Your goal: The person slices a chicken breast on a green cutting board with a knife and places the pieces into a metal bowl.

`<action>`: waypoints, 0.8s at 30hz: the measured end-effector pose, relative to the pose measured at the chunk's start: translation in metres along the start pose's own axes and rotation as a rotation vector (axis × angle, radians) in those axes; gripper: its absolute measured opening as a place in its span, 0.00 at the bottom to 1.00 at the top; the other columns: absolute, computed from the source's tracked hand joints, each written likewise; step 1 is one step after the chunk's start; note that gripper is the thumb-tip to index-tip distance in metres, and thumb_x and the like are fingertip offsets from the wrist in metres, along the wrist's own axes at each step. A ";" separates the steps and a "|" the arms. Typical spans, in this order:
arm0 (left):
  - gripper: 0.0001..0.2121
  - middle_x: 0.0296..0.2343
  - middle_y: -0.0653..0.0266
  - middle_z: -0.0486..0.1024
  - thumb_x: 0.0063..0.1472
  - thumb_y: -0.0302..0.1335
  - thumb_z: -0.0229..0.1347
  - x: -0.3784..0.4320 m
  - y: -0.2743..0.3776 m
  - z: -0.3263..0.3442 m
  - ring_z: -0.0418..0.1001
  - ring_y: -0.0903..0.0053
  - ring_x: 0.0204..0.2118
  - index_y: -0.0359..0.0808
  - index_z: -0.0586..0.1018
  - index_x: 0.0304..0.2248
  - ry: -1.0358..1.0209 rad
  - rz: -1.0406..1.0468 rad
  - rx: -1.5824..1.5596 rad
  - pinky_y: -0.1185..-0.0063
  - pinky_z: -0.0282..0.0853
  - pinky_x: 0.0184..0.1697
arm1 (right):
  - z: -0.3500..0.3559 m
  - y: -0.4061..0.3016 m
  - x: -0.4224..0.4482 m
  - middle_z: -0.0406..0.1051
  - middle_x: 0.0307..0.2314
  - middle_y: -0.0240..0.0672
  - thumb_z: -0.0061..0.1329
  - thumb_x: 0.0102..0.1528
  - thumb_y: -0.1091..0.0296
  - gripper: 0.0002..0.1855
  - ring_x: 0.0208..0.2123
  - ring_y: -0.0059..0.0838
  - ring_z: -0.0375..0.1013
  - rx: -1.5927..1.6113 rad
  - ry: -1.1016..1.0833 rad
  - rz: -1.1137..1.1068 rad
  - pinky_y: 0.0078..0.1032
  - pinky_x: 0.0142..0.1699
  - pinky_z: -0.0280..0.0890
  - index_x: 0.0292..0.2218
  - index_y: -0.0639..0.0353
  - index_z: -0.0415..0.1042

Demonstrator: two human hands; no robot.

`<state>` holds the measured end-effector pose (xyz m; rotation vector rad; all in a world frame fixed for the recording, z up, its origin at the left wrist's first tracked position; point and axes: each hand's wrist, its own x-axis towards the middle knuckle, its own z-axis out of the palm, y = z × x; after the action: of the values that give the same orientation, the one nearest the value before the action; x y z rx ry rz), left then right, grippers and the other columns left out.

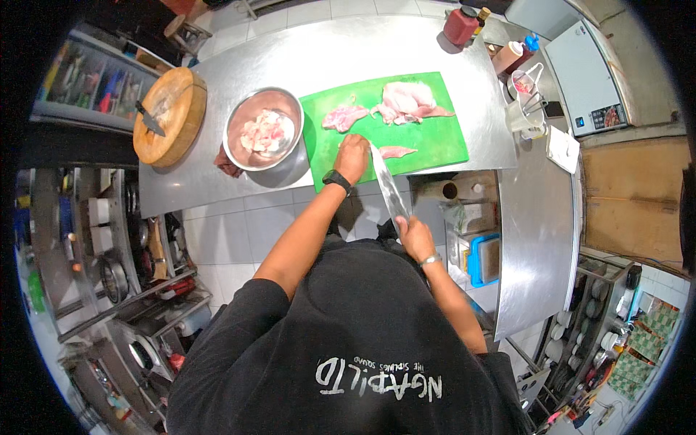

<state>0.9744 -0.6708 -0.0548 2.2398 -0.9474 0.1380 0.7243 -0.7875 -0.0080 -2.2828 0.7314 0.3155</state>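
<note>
My right hand (pixel 417 238) grips a long knife (pixel 387 182) at its near end, in front of the table edge. The wide blade slants up over the green cutting board (pixel 337 160), its tip beside my left hand (pixel 353 155). My left fingers curl down on the board, and what lies beneath them is hidden. Just right of the blade lies a thin strip of raw meat (pixel 398 151). Farther back are a flat raw meat piece (pixel 343 117) and a larger pale piece of raw poultry (pixel 408 102).
Left of the board, a steel bowl (pixel 230 128) holds pale raw pieces, with a dark cloth (pixel 227 165) beside it. A small knife (pixel 149 119) lies on a round wooden chopping block (pixel 187 117). A red jar (pixel 461 26) and sauce bottles (pixel 508 56) stand back right on the steel surfaces.
</note>
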 end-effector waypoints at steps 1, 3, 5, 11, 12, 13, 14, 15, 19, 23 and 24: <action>0.07 0.32 0.56 0.78 0.50 0.17 0.55 0.002 -0.007 -0.004 0.73 0.60 0.40 0.32 0.83 0.28 0.024 -0.015 0.062 0.68 0.69 0.47 | -0.001 0.006 -0.011 0.72 0.26 0.64 0.44 0.63 0.47 0.26 0.33 0.68 0.71 -0.002 0.003 -0.001 0.53 0.39 0.65 0.31 0.68 0.71; 0.11 0.35 0.53 0.78 0.48 0.18 0.53 0.006 -0.021 -0.016 0.72 0.60 0.41 0.32 0.83 0.31 -0.001 -0.066 0.117 0.68 0.68 0.49 | -0.007 0.012 -0.026 0.72 0.24 0.64 0.44 0.64 0.49 0.25 0.30 0.68 0.72 -0.009 0.026 -0.065 0.54 0.37 0.67 0.30 0.67 0.70; 0.11 0.35 0.53 0.78 0.48 0.18 0.53 0.006 -0.019 -0.024 0.72 0.60 0.42 0.32 0.83 0.32 -0.010 -0.037 0.128 0.68 0.68 0.49 | -0.023 0.011 -0.033 0.72 0.24 0.63 0.45 0.63 0.48 0.26 0.30 0.67 0.72 0.058 -0.002 -0.070 0.53 0.37 0.66 0.29 0.67 0.70; 0.09 0.34 0.53 0.78 0.53 0.23 0.57 0.000 0.024 -0.020 0.72 0.58 0.41 0.32 0.82 0.34 0.071 0.039 -0.058 0.65 0.69 0.45 | -0.022 0.018 -0.016 0.71 0.23 0.64 0.45 0.63 0.44 0.30 0.31 0.68 0.71 0.149 0.118 -0.039 0.51 0.36 0.65 0.28 0.69 0.69; 0.09 0.34 0.53 0.78 0.53 0.23 0.57 -0.001 0.031 -0.012 0.72 0.58 0.41 0.32 0.82 0.34 0.070 0.042 -0.057 0.65 0.69 0.45 | -0.020 0.023 -0.010 0.71 0.24 0.65 0.44 0.63 0.44 0.30 0.31 0.69 0.71 0.118 0.218 -0.037 0.51 0.36 0.65 0.28 0.70 0.69; 0.08 0.34 0.51 0.77 0.55 0.24 0.58 -0.003 0.039 -0.005 0.72 0.57 0.41 0.31 0.81 0.35 -0.034 -0.035 0.011 0.63 0.68 0.46 | -0.019 0.029 -0.005 0.71 0.25 0.66 0.44 0.63 0.42 0.31 0.33 0.69 0.71 0.137 0.206 -0.019 0.51 0.37 0.65 0.29 0.70 0.71; 0.08 0.33 0.50 0.76 0.56 0.25 0.58 -0.004 0.044 0.001 0.72 0.56 0.41 0.30 0.80 0.36 -0.137 -0.113 0.079 0.62 0.66 0.46 | -0.020 0.032 -0.004 0.71 0.25 0.66 0.44 0.63 0.42 0.31 0.33 0.69 0.71 0.138 0.207 -0.020 0.51 0.37 0.65 0.29 0.70 0.71; 0.09 0.32 0.48 0.75 0.56 0.28 0.60 -0.005 0.047 0.004 0.71 0.56 0.40 0.30 0.78 0.33 -0.127 -0.105 0.126 0.61 0.65 0.45 | -0.021 0.035 -0.002 0.71 0.25 0.67 0.45 0.63 0.42 0.31 0.33 0.69 0.71 0.165 0.189 -0.010 0.51 0.37 0.65 0.29 0.70 0.71; 0.09 0.29 0.50 0.76 0.54 0.28 0.62 0.006 0.048 0.007 0.74 0.57 0.35 0.31 0.76 0.29 -0.069 -0.112 0.170 0.64 0.68 0.40 | -0.026 0.037 -0.001 0.71 0.26 0.67 0.45 0.62 0.41 0.32 0.34 0.69 0.71 0.151 0.142 0.025 0.51 0.38 0.65 0.29 0.70 0.72; 0.05 0.23 0.54 0.76 0.52 0.24 0.61 0.024 0.035 0.010 0.75 0.57 0.27 0.32 0.76 0.27 -0.192 -0.250 -0.268 0.66 0.71 0.32 | -0.019 0.038 0.004 0.71 0.25 0.65 0.46 0.62 0.42 0.31 0.32 0.68 0.72 0.166 0.203 -0.018 0.51 0.37 0.65 0.29 0.69 0.72; 0.03 0.21 0.55 0.75 0.52 0.20 0.59 0.027 0.033 0.009 0.75 0.57 0.25 0.33 0.78 0.28 -0.152 -0.208 -0.296 0.67 0.71 0.30 | -0.014 0.040 0.007 0.71 0.25 0.65 0.46 0.62 0.42 0.31 0.32 0.67 0.72 0.205 0.193 -0.020 0.50 0.37 0.66 0.29 0.69 0.72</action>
<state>0.9708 -0.7092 -0.0338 2.0753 -0.7513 -0.2544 0.7066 -0.8236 -0.0229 -2.1426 0.7986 0.0082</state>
